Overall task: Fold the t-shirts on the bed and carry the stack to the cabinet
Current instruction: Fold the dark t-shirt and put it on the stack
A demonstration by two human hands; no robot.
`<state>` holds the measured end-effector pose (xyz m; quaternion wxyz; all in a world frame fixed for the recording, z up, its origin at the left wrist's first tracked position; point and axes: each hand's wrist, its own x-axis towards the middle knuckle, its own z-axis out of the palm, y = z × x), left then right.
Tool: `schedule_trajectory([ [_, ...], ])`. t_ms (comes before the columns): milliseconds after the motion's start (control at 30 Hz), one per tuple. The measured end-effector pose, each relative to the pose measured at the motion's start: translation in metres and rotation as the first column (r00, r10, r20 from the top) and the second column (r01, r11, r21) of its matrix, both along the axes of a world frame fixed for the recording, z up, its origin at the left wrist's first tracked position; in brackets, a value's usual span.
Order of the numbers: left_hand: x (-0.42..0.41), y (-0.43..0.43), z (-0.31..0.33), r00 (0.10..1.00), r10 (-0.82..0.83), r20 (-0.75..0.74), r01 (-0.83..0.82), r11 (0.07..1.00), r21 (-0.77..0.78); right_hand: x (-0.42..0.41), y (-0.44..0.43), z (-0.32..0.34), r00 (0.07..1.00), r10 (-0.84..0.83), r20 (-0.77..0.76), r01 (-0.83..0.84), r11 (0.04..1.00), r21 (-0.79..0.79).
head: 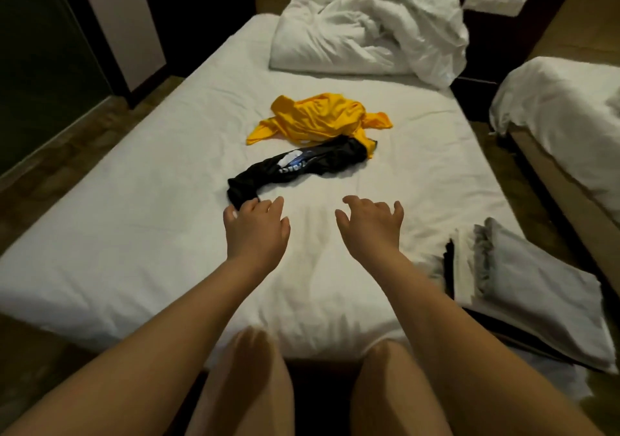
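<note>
Reaching over bed (134, 234): left hand (256, 231), right hand (372, 227) spread, empty; left beside black t-shirt (302, 164).

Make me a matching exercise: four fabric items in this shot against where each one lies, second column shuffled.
1. yellow t-shirt
2. black t-shirt
3. white duvet
4. folded stack

A. heaped at the far end of the bed
B. on the near right corner
C. its near end by the left hand
D. crumpled mid-bed, the farther of the two shirts

Pairs: 1-D, 2-C, 3-A, 4-B
</note>
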<state>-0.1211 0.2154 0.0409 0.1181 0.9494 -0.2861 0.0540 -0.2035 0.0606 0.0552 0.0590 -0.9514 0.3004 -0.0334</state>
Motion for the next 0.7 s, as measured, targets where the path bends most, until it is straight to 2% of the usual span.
schedule_trajectory([
  [233, 0.080, -0.025, -0.048, 0.997, 0.045, -0.057, -0.040, 0.995, 0.090, 0.091, -0.010, -0.041, 0.995, 0.050, -0.092, -0.049, 0.999, 0.012],
  [400, 0.135, -0.033, -0.106, 0.956, 0.152, -0.250, -0.114, 0.981, 0.159, 0.140, -0.017, -0.084, 0.985, 0.088, -0.148, -0.071, 0.990, 0.120],
  [500, 0.159, -0.034, -0.129, 0.914, 0.191, -0.359, -0.153, 0.979, 0.131, 0.155, -0.014, -0.105, 0.983, 0.111, -0.146, -0.084, 0.981, 0.176],
  [567, 0.171, -0.034, -0.137, 0.932, 0.166, -0.322, -0.129, 0.983, 0.131, 0.159, -0.013, -0.115, 0.984, 0.113, -0.140, -0.085, 0.978, 0.191],
  [700, 0.183, -0.036, -0.133, 0.950, 0.086, -0.300, -0.096, 0.995, -0.018, 0.157, -0.011, -0.122, 0.989, 0.096, -0.115, -0.069, 0.974, 0.214],
])
